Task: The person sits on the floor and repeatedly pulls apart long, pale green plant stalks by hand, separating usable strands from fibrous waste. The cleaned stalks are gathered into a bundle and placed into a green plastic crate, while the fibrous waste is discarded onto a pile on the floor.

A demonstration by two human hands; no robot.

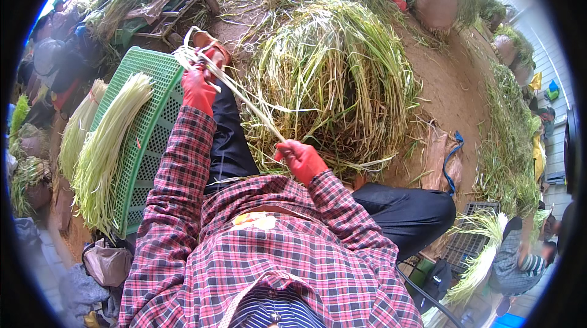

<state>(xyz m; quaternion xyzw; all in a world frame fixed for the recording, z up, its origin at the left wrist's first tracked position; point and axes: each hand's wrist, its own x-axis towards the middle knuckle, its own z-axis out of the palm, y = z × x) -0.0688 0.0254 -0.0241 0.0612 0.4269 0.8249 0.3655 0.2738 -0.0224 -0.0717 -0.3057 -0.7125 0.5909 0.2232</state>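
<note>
A few long pale plant stalks (250, 103) stretch between my two hands, both in red gloves. My left hand (199, 82) grips them at the upper end, where the stalks loop and bend above the fingers. The other end is pinched in my right hand (300, 160), lower and close to my body. Just left of my left arm stands a green plastic mesh crate (160, 131). On its top face lies a bundle of pale green stalks (112, 144). Beside it rests a second bundle (82, 126), with a tie near its upper end.
A large heap of leafy stalks and straw (335, 85) lies before me on the earth floor (451, 76). A wooden frame (172, 16) stands at upper left. At lower right are a dark crate (472, 231), another pale bundle (479, 264) and a seated person (516, 261).
</note>
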